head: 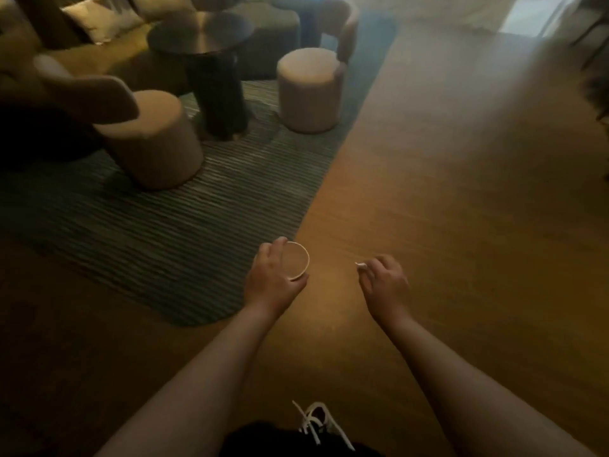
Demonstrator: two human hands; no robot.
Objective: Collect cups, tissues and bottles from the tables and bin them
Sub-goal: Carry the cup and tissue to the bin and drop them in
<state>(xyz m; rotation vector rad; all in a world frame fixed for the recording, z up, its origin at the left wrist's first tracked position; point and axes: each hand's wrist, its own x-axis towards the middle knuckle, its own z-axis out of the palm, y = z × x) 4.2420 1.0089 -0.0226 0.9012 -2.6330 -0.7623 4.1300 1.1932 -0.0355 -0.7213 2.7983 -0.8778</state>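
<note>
Far left, a round dark table [201,33] stands on a striped rug [158,232] between two stools [155,140]. Near the middle, the left hand [272,278] holds a paper cup [296,260] upright, fingers curled round its side. To the right, the right hand [384,282] pinches a small white scrap, likely a tissue [361,265]. This looks like the carrying step; no bin shows, so the next move calls for finding one.

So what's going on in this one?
A person is standing on a wooden floor beside a striped rug. The left hand grips a white-rimmed paper cup; the right hand pinches a small white scrap, possibly tissue. No bin is visible.
</note>
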